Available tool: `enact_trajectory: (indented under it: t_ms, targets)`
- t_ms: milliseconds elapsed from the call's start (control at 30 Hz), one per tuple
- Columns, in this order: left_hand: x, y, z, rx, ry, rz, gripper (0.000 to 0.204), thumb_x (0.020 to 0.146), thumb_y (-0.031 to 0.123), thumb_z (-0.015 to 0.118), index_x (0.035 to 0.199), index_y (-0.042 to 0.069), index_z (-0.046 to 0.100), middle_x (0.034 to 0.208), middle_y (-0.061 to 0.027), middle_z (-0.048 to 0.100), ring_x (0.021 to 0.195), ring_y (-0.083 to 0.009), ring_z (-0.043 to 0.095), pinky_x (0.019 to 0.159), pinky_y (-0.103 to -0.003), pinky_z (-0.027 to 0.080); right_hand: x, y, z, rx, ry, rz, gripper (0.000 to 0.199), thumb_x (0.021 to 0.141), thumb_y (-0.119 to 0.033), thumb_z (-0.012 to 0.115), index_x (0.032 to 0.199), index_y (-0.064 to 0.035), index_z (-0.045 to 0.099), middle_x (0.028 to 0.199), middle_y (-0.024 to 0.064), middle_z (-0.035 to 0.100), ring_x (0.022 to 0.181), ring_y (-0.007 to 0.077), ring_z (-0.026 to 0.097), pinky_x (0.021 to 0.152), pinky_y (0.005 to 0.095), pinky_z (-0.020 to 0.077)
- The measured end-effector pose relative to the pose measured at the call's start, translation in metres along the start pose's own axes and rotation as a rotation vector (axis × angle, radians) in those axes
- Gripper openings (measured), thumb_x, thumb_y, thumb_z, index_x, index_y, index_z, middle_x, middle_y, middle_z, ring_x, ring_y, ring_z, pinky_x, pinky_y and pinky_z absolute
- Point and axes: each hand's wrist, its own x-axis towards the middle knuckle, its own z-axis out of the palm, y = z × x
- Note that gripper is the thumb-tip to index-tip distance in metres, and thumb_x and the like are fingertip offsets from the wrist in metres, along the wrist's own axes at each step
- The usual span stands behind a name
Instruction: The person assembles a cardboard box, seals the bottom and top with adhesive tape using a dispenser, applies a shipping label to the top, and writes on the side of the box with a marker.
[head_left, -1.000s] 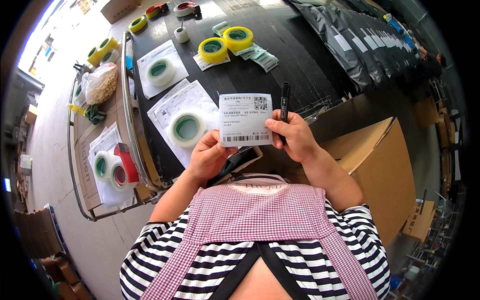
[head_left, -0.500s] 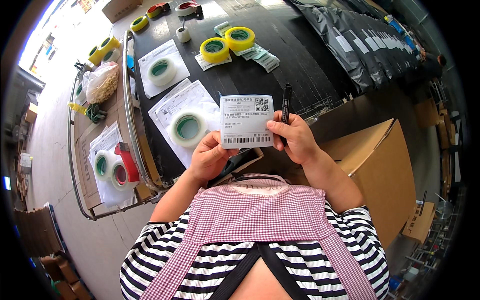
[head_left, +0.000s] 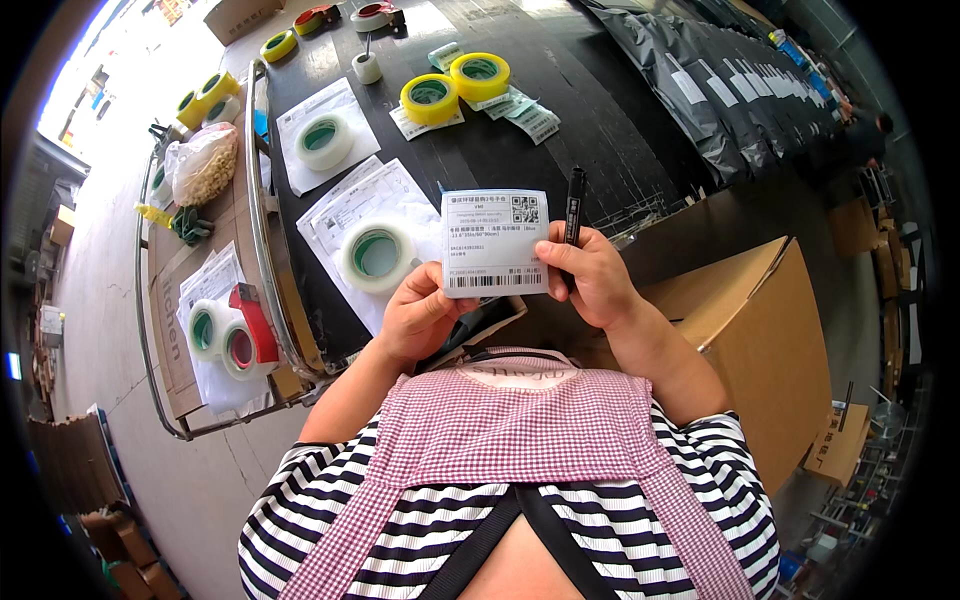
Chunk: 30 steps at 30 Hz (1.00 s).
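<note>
Both hands were raised in front of the person's chest, above the near edge of a black table (head_left: 620, 110), and between them they held up a white label (head_left: 495, 243) with its printed face toward the camera. The left hand (head_left: 420, 318) pinched the label's lower left corner, thumb on the front and the other fingers curled behind it. The right hand (head_left: 590, 275) gripped the label's right edge with its fingers closed, and the same hand also clamped a black marker (head_left: 574, 205) that stood upright just beside the label, cap end up.

Behind the label, near the table's near left corner, 1 roll of clear tape (head_left: 376, 255) lay on a spread of white papers (head_left: 345, 215). A 2nd roll of clear tape (head_left: 324, 140) sat on another sheet farther along the left edge. Toward the far edge, 2 yellow tape rolls (head_left: 455, 88) lay side by side, touching, with small printed labels (head_left: 525, 112) just beside them. A row of grey plastic mailing bags (head_left: 720, 90) covered the right part of the table.

A metal cart (head_left: 262, 200) stood against the table's left edge, carrying more tape rolls (head_left: 215, 335) and a clear bag (head_left: 205, 165). An open cardboard box (head_left: 750, 320) stood beside the person's right arm.
</note>
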Motion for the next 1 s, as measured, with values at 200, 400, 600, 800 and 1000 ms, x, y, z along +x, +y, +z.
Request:
enact_trajectory:
  t_ms: [200,400,600,800,1000]
  targets:
    - [0.000,0.000,-0.002,-0.013,0.002,0.010,0.004,0.098,0.010,0.059,0.100,0.007,0.060,0.106,-0.0077,0.065,0.099,-0.0183,0.063,0.091,-0.034,0.051,0.001,-0.001,-0.001,0.021,-0.018,-0.012,0.010,0.094,-0.011,0.060,0.089,-0.0030,0.063,0.075,0.0053,0.064,0.051,0.0086,0.054,0.046,0.0207,0.0435]
    - [-0.002,0.000,0.000,0.020,0.014,0.011,0.004,0.098,0.011,0.059,0.099,0.008,0.060,0.108,-0.0071,0.064,0.099,-0.0176,0.062,0.091,-0.034,0.051,-0.001,0.000,-0.002,0.019,-0.019,-0.007,0.010,0.094,-0.011,0.059,0.088,-0.0032,0.063,0.075,0.0045,0.062,0.051,0.0089,0.054,0.046,0.0208,0.0427]
    - [-0.004,-0.002,0.003,0.005,0.022,0.008,0.003,0.098,0.011,0.059,0.099,0.008,0.060,0.109,-0.0068,0.064,0.099,-0.0177,0.062,0.091,-0.034,0.051,-0.005,0.000,-0.001,0.015,-0.020,-0.007,0.011,0.095,-0.010,0.059,0.087,-0.0032,0.063,0.072,0.0036,0.062,0.050,0.0080,0.053,0.046,0.0208,0.0425]
    - [-0.006,-0.002,0.000,0.004,-0.038,0.012,0.003,0.097,0.010,0.060,0.099,0.008,0.060,0.110,-0.0071,0.065,0.101,-0.0189,0.062,0.092,-0.035,0.050,-0.003,0.007,-0.004,-0.045,0.019,-0.004,0.011,0.095,-0.012,0.062,0.087,-0.0036,0.063,0.070,0.0008,0.061,0.049,0.0062,0.051,0.045,0.0204,0.0421]
    - [-0.005,-0.004,0.011,0.018,0.055,0.059,0.004,0.097,0.010,0.060,0.099,0.007,0.059,0.109,-0.0068,0.064,0.100,-0.0180,0.061,0.093,-0.033,0.048,-0.001,0.012,0.009,-0.732,0.366,-0.471,0.009,0.088,-0.008,0.071,0.090,-0.0022,0.064,0.075,-0.0031,0.061,0.057,0.0037,0.047,0.052,0.0192,0.0395]
